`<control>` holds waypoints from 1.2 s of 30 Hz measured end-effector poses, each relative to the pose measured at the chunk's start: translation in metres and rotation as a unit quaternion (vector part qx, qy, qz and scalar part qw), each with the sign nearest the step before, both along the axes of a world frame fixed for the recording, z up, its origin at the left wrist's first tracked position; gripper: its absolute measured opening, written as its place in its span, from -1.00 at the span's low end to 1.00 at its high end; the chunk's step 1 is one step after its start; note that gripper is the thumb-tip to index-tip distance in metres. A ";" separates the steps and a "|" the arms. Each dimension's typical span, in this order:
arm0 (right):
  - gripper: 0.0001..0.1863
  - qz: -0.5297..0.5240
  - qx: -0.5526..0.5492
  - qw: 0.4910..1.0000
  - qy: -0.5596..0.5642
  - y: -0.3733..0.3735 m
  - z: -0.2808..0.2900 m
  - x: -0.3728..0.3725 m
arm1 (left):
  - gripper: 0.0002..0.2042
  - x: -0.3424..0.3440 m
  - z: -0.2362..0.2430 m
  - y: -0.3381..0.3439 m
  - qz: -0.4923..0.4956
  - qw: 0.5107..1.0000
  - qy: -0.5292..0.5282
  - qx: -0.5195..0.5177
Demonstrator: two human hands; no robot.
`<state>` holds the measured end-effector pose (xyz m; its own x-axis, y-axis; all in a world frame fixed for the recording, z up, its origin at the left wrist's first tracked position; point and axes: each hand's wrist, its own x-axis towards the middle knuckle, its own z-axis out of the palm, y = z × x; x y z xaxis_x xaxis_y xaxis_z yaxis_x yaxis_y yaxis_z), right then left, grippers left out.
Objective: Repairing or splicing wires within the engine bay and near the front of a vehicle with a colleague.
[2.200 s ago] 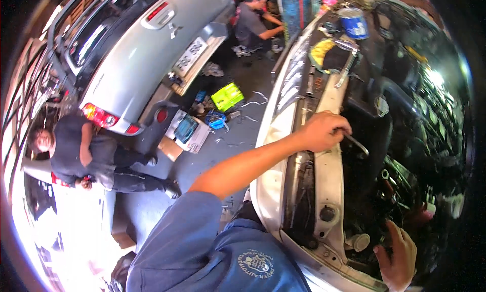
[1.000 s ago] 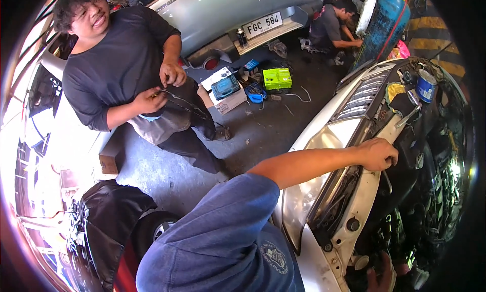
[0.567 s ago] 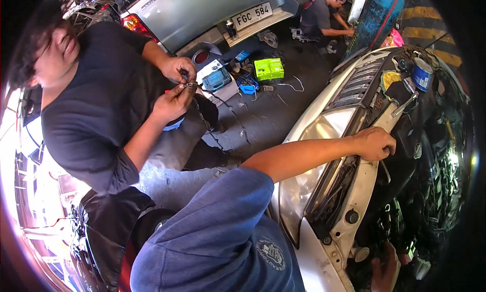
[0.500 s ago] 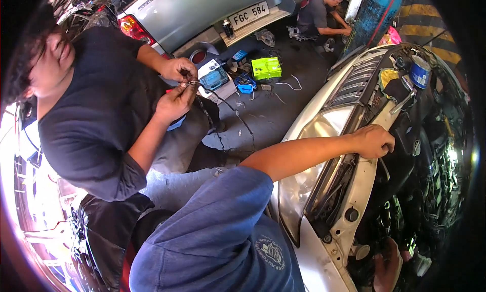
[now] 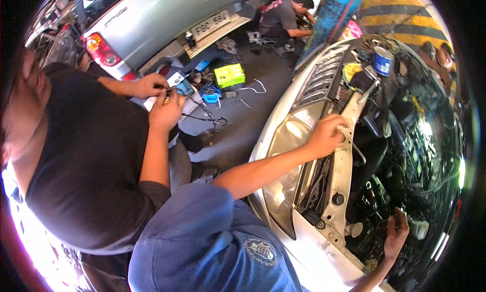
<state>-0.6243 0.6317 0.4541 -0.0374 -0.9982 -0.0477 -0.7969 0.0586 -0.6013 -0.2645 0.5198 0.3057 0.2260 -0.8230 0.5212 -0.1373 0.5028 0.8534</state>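
My left hand [image 5: 328, 135] is over the pale metal crossmember [image 5: 342, 165] at the front of an open engine bay, behind the headlight [image 5: 287, 158]. Its fingers are curled and slightly blurred; whatever may be inside them is hidden. Lower right, my right hand [image 5: 396, 236] is raised over the dark engine bay [image 5: 405, 175], fingers bent together near a small light-coloured spot. I cannot make out what they hold. A white cap-like part [image 5: 354, 229] lies between that hand and the crossmember.
A co-worker in black [image 5: 96, 155] stands close on the left, working a thin dark wire with both hands. Another person [image 5: 283, 18] crouches at the back. A blue can [image 5: 382, 61] stands on the car's far front corner. A yellow-green box [image 5: 229, 75] sits on the floor.
My left hand has shifted left along with the view, and now lies nearer the headlight. My right hand has risen into fuller view. The co-worker's hands have drawn closer together.
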 end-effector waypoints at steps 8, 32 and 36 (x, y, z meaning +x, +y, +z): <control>-0.53 0.067 -0.168 0.961 -0.212 0.118 0.009 0.068 | -0.47 0.195 -0.190 0.139 0.577 0.724 0.100 0.364; -0.52 0.261 0.190 0.896 -0.304 0.082 -0.065 0.252 | -0.65 0.214 0.009 0.106 0.124 0.934 0.268 0.201; -0.46 0.255 0.135 0.919 -0.268 0.053 -0.066 0.296 | -0.62 0.225 0.041 0.123 0.024 0.921 0.371 0.118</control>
